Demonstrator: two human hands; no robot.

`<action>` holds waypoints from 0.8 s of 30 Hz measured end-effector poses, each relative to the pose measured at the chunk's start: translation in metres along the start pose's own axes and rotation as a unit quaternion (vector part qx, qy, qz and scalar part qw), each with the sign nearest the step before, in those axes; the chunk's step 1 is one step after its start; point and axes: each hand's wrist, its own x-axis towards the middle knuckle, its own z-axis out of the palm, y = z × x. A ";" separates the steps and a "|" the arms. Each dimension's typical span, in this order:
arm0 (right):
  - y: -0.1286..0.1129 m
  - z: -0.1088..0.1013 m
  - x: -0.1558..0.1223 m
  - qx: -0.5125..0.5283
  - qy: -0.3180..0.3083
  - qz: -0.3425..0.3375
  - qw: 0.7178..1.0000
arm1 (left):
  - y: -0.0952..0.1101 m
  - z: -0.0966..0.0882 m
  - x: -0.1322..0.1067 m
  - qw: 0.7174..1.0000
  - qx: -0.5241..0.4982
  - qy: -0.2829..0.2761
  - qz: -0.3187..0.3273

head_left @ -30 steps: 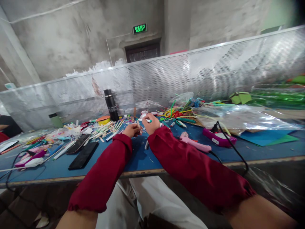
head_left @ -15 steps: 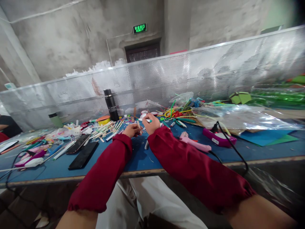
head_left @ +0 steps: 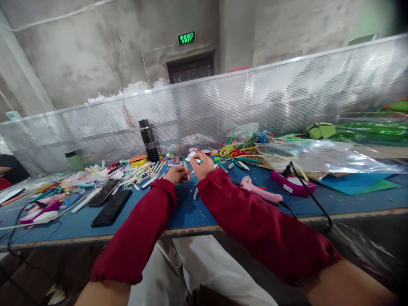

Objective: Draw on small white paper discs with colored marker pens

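Blue covering is seen on the long table (head_left: 191, 214), whose near edge runs across the view. Bare concrete walls close the room at the far side, where a green exit sign (head_left: 187, 38) hangs above a dark doorway. A perforated metal screen (head_left: 287, 93) stands along the far edge of the table.

Loose sticks and straws (head_left: 140, 172) are strewn across the far left part of the table, with a black flask (head_left: 148, 140) upright behind them. Two dark phones (head_left: 111, 202) lie flat at the near left. A pink glue gun (head_left: 259, 191) lies to the right of the hands, and clear plastic bags (head_left: 318, 155) are heaped at the far right.

Both forearms are covered by dark red sleeves (head_left: 255, 221). The left hand (head_left: 177, 173) is held just above the table, its fingers curled and pinched on a thin wooden stick (head_left: 185, 165). The right hand (head_left: 201, 165) is close beside it, almost touching, its fingers closed around a white marker with a green tip (head_left: 197, 161), which is pointed left toward the stick. Both held things are found at the middle of the table, towards its far side.
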 end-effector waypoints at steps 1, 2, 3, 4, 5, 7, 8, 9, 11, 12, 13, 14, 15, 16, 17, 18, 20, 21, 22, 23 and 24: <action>0.000 0.000 0.000 -0.001 0.001 0.000 1.000 | 0.000 0.000 0.000 1.000 -0.001 0.000 0.000; 0.000 0.000 0.000 -0.003 0.001 0.000 1.000 | 0.000 0.000 0.000 1.000 0.000 0.000 0.000; 0.000 0.000 0.000 -0.005 0.001 0.002 1.000 | 0.000 0.000 0.000 1.000 0.002 0.000 0.001; 0.000 -0.001 0.000 -0.006 0.001 0.004 1.000 | 0.000 0.000 0.000 1.000 0.004 0.001 0.002; 0.000 -0.001 0.000 -0.004 -0.001 0.008 1.000 | 0.000 0.000 0.000 1.000 0.005 0.001 0.003; -0.001 -0.001 0.000 0.004 -0.008 0.015 1.000 | -0.001 -0.001 0.000 1.000 0.002 0.001 0.003; -0.002 -0.001 0.000 0.010 -0.010 0.016 1.000 | -0.001 -0.001 0.000 1.000 -0.001 0.000 0.003; -0.003 -0.001 0.000 0.014 -0.011 0.014 1.000 | -0.001 -0.001 0.000 1.000 -0.004 -0.001 0.004; -0.004 -0.001 -0.001 0.016 -0.010 0.010 1.000 | -0.001 -0.001 -0.001 1.000 -0.008 -0.001 0.005; -0.004 -0.001 -0.001 0.015 -0.010 0.009 1.000 | -0.001 -0.001 -0.001 1.000 -0.007 -0.002 0.005; -0.005 -0.001 -0.001 0.012 -0.013 0.008 1.000 | -0.001 0.000 -0.001 1.000 -0.005 -0.002 0.005; -0.005 -0.001 -0.001 0.009 -0.017 0.008 1.000 | 0.000 0.000 -0.001 1.000 0.000 -0.002 0.003; -0.005 -0.001 -0.001 0.006 -0.019 0.008 1.000 | 0.000 0.000 -0.001 1.000 0.006 -0.003 0.001; -0.005 -0.001 -0.001 0.003 -0.019 0.008 1.000 | 0.000 0.000 -0.001 1.000 0.011 -0.002 0.000; -0.004 -0.001 -0.001 0.001 -0.017 0.008 1.000 | 0.000 0.000 -0.001 1.000 0.016 -0.001 -0.001; -0.004 -0.001 -0.001 0.000 -0.013 0.008 1.000 | 0.000 0.000 -0.001 1.000 0.020 0.001 -0.001; -0.003 -0.001 -0.001 0.004 -0.005 0.009 1.000 | 0.001 0.000 -0.001 1.000 0.025 0.006 -0.002; -0.003 -0.001 -0.001 0.009 -0.004 0.009 1.000 | 0.001 0.000 -0.001 1.000 0.026 0.008 -0.001; -0.003 -0.001 -0.001 0.012 -0.006 0.008 1.000 | 0.001 0.000 -0.001 1.000 0.027 0.007 -0.001; -0.004 -0.001 -0.001 0.015 -0.010 0.007 1.000 | 0.001 0.000 -0.001 1.000 0.028 0.005 0.000; -0.004 -0.001 -0.001 0.015 -0.015 0.007 1.000 | 0.002 0.000 -0.002 1.000 0.028 0.002 0.001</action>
